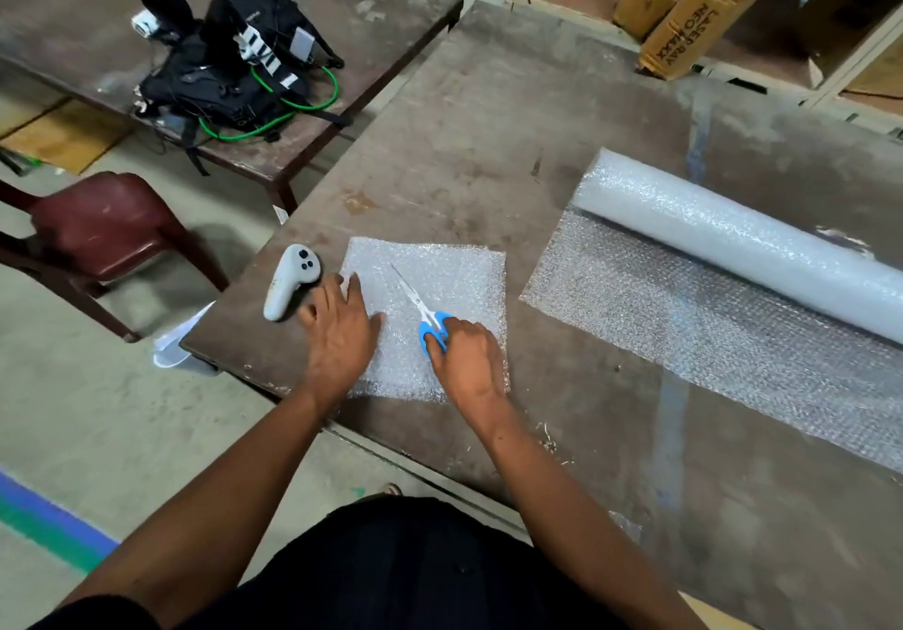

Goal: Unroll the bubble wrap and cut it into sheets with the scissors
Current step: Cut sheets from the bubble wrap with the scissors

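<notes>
Cut sheet [440, 287] lies near the surface's [488, 140] left corner; left hand [339, 331] flat on it, fingers spread. Right hand [469, 360] fingers grip the scissors [422, 309] handles, blades on the sheet. Bubble wrap roll [733, 243], partly unrolled, toward the right edge.

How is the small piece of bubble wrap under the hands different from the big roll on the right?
The cut sheet is a small separate rectangle; the roll is far longer and runs out of frame. The sheet lies fully flat, while the roll is mostly wound up with one stretch unrolled. The sheet has both hands and the scissors on it; nothing touches the roll. Both are clear bubble wrap.
</notes>
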A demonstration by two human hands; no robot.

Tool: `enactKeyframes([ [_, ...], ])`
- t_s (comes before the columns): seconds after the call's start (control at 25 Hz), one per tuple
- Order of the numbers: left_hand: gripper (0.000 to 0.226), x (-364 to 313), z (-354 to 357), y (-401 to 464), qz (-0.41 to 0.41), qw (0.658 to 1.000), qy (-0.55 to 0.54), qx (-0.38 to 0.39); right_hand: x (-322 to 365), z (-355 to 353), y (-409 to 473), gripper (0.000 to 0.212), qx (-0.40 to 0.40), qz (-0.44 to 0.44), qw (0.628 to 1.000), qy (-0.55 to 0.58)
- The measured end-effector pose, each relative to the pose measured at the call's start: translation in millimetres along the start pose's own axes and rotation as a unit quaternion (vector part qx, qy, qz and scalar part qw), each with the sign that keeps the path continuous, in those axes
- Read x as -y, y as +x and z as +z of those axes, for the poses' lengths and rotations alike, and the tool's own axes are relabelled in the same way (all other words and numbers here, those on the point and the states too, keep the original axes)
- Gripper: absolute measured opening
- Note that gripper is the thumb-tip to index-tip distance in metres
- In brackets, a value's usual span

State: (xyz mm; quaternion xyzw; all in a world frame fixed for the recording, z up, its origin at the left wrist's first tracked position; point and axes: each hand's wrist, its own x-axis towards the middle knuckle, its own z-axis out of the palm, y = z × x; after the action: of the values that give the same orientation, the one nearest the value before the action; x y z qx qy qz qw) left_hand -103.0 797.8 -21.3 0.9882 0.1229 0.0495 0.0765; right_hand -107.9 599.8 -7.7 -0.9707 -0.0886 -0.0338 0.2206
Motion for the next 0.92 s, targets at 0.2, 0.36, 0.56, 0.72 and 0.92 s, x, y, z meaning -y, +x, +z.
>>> enactKeyframes([
  [0.2,0.041,-18.2,6.7,-6.6,0.071,0.993,-0.097,0.001,22.5,-0.6,4.1,0.030,0.054,0.011,0.994,-0.092],
  [0.36,0.050,-39.7,13.0,-19.9,0.034,0.985,-0.159,0.052,32.4,-5.0,0.8,0.013,0.104,0.003,0.979,-0.177],
  [0.56,0.051,-52.3,11.8,-17.2,-0.010,0.985,-0.146,0.086,24.6,-7.2,-2.6,0.043,0.105,-0.094,0.975,-0.174],
  [0.72,0.051,-53.5,18.1,-20.8,-0.004,0.989,-0.145,0.041,0.0,-7.1,-30.0,0.020,0.048,-0.113,0.970,-0.207],
  [0.92,0.038,-110.7,17.0,-38.1,0.080,0.985,-0.149,-0.034,-92.2,-34.2,-54.0,0.021,-0.051,-0.041,0.986,-0.152],
])
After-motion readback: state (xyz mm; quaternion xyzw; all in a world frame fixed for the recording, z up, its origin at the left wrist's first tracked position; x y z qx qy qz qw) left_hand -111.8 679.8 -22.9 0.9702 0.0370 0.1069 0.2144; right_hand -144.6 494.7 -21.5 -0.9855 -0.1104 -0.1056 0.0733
